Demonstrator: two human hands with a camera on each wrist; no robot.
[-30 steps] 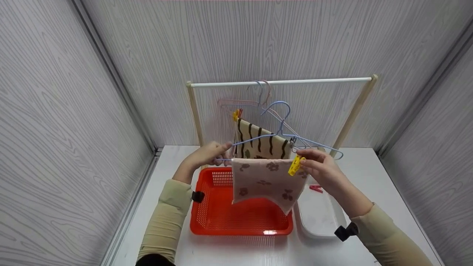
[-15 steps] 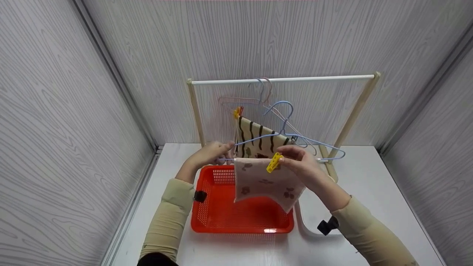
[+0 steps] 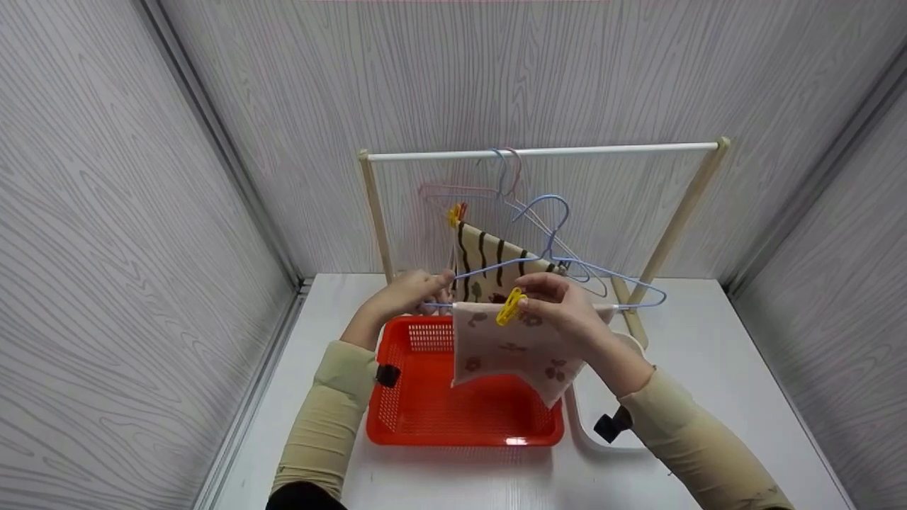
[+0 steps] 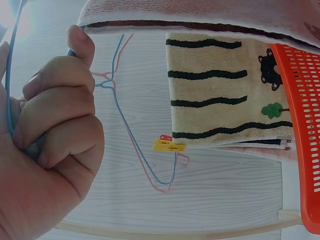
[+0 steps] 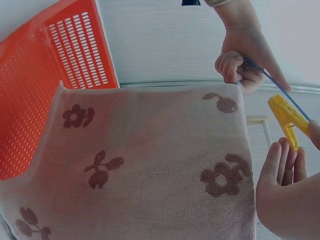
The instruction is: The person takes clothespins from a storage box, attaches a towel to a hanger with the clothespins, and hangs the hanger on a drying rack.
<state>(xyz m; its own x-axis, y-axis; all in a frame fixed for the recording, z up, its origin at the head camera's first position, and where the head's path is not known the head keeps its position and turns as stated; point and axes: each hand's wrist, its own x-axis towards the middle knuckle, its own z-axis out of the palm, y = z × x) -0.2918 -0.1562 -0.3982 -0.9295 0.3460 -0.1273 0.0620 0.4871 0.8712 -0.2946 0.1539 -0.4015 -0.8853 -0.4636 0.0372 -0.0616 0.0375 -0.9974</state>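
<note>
My left hand (image 3: 418, 290) grips the left end of a blue wire hanger (image 3: 496, 267), its fingers curled round the wire in the left wrist view. Over the hanger's lower bar hangs a pale pink towel (image 3: 489, 354) with brown flower prints. My right hand (image 3: 563, 308) pinches a yellow clothespin (image 3: 511, 306) between thumb and fingers, in front of the towel's upper edge. In the right wrist view the clothespin (image 5: 288, 120) appears apart from the towel (image 5: 150, 160). Behind it, a beige towel (image 4: 210, 85) with dark wavy stripes hangs from the rack, clipped by yellow and red clothespins (image 4: 169, 145).
A drying rack with a white rail (image 3: 609, 149) stands at the back, holding blue and pink hangers (image 3: 460, 190). Below the pink towel sits a red basket (image 3: 460, 439). A white tray (image 3: 584, 425) lies right of it, partly behind my right arm.
My right hand has moved left along the towel's top edge with the yellow clothespin, from near its right side to left of its middle. The left hand and hanger shifted slightly right.
</note>
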